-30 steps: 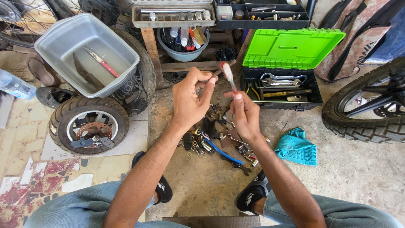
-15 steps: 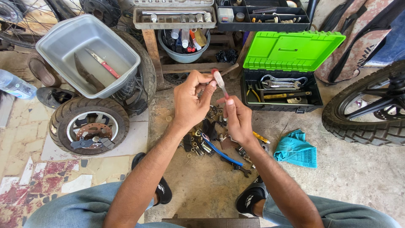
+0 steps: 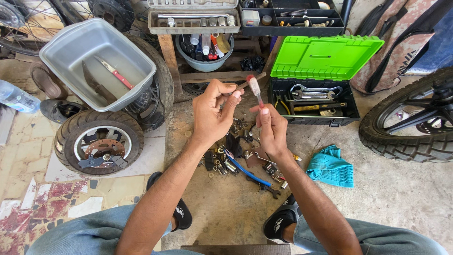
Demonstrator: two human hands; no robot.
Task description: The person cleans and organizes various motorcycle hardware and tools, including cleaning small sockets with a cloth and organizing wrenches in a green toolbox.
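My left hand (image 3: 213, 113) is raised over the floor and pinches a small part (image 3: 245, 85) at its fingertips. My right hand (image 3: 271, 127) holds a small brush with a red and white head (image 3: 254, 86) upright, its tip touching that small part. Below both hands lies a heap of small metal parts, sockets and a blue-handled tool (image 3: 245, 165) on the concrete floor.
A green-lidded black toolbox (image 3: 325, 59) stands open ahead. A grey tub (image 3: 61, 52) with a knife rests on tyres at the left above a small wheel (image 3: 99, 141). A teal cloth (image 3: 332, 167) lies right; a large tyre (image 3: 406, 141) stands far right. Socket trays sit behind.
Both hands have shifted slightly left and lower in view, and the brush has tilted more upright against the small part in my left hand.
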